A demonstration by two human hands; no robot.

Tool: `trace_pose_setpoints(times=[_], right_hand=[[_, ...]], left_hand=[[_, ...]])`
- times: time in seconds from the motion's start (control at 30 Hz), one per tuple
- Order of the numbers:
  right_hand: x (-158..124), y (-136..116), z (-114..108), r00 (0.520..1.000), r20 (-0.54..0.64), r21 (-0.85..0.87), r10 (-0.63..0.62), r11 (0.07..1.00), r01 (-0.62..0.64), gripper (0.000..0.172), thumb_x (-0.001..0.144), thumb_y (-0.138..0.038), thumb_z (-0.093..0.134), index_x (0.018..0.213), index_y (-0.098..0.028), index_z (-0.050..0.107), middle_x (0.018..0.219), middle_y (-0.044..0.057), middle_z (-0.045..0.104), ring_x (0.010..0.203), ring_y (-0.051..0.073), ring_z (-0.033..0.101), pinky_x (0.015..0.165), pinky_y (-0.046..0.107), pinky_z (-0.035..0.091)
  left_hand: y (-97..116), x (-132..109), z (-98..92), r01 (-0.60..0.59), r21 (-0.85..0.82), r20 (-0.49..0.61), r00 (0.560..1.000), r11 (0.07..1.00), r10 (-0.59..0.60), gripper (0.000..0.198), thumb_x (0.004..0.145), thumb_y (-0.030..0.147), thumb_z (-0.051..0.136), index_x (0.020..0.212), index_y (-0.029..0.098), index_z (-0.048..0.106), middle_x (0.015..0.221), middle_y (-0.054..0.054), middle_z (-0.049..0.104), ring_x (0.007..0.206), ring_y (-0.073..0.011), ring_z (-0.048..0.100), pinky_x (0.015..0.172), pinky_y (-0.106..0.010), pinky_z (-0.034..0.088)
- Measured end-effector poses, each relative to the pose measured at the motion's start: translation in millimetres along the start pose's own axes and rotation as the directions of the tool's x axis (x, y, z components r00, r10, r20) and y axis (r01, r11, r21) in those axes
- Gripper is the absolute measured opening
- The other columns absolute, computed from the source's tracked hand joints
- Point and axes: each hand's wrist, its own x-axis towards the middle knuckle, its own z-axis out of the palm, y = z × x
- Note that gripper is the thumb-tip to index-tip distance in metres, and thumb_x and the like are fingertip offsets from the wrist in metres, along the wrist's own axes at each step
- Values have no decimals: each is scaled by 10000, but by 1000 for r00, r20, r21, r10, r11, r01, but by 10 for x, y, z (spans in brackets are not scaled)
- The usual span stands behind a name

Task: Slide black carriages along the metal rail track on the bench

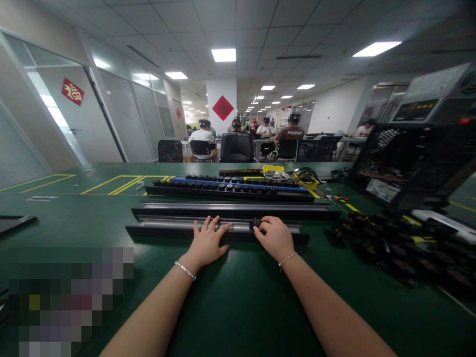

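Note:
My left hand [207,243] lies flat with its fingers spread on the nearest long black-and-silver rail [163,228], which rests on the green table [238,302]. To its right, my right hand [274,237] has its fingers curled around a small black part [256,223] that sits on the same rail. A second rail [230,209] lies just behind. Farther back, two more rails [230,187] carry a row of several black parts each.
A heap of black parts [394,248] lies at the right, under a black mesh-sided machine [412,158]. A metal bowl [275,174] and yellow items sit at the far table edge. Office chairs [237,147] and seated people are beyond. A dark flat object [15,221] is at left.

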Motion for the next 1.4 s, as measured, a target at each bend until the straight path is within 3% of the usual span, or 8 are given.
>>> trace_pose_setpoints(times=[0.17, 0.27, 0.33, 0.4, 0.77, 1.4], right_hand=[[18, 49, 79, 995, -33, 41, 92, 995, -91, 240, 780, -374, 534, 614, -203, 565, 972, 71, 616, 933, 207, 518, 812, 328, 400], [23, 55, 110, 985, -78, 86, 155, 985, -148, 188, 739, -369, 559, 809, -199, 602, 991, 75, 607, 916, 216, 524, 795, 334, 402], [23, 51, 117, 983, -91, 105, 158, 983, -148, 297, 732, -354, 564, 986, -205, 603, 1052, 75, 602, 977, 223, 516, 836, 346, 391], [19, 45, 116, 987, -82, 104, 140, 986, -132, 326, 745, -346, 552, 1045, -231, 607, 1112, 67, 595, 1050, 225, 495, 894, 365, 363], [18, -31, 58, 975, -25, 117, 220, 970, -215, 229, 741, -341, 548, 942, -269, 630, 1101, 39, 617, 1066, 246, 484, 993, 526, 215], [45, -9, -1, 949, 25, 48, 314, 948, -314, 209, 732, -324, 486, 889, -227, 584, 940, 49, 634, 949, 222, 514, 972, 465, 230]], left_hand=[[14, 0, -19, 11, 0, 19, 1000, 1000, -11, 688, 738, 511, 555, 1365, 430, 281, 1503, -65, 240, 1380, -352, 134, 1033, -658, 77], [10, 3, -12, 4, 1, 8, 1000, 1000, -4, 687, 738, 515, 552, 1363, 439, 276, 1503, -63, 241, 1376, -356, 146, 1026, -668, 80], [6, 5, -4, -1, -1, 2, 1000, 1000, 1, 687, 736, 513, 553, 1362, 442, 277, 1501, -62, 246, 1374, -358, 153, 1024, -672, 76], [2, 7, 4, -1, -5, 1, 1000, 1000, 1, 683, 737, 514, 552, 1360, 441, 282, 1498, -64, 253, 1374, -357, 153, 1026, -670, 70], [-6, 9, 20, -8, -12, -17, 1000, 1000, 8, 681, 734, 509, 554, 1358, 439, 289, 1490, -68, 267, 1371, -357, 165, 1025, -672, 72], [-21, 10, 47, -14, -9, -42, 999, 1000, 14, 677, 738, 511, 557, 1356, 444, 290, 1484, -70, 281, 1368, -356, 178, 1021, -670, 91]])
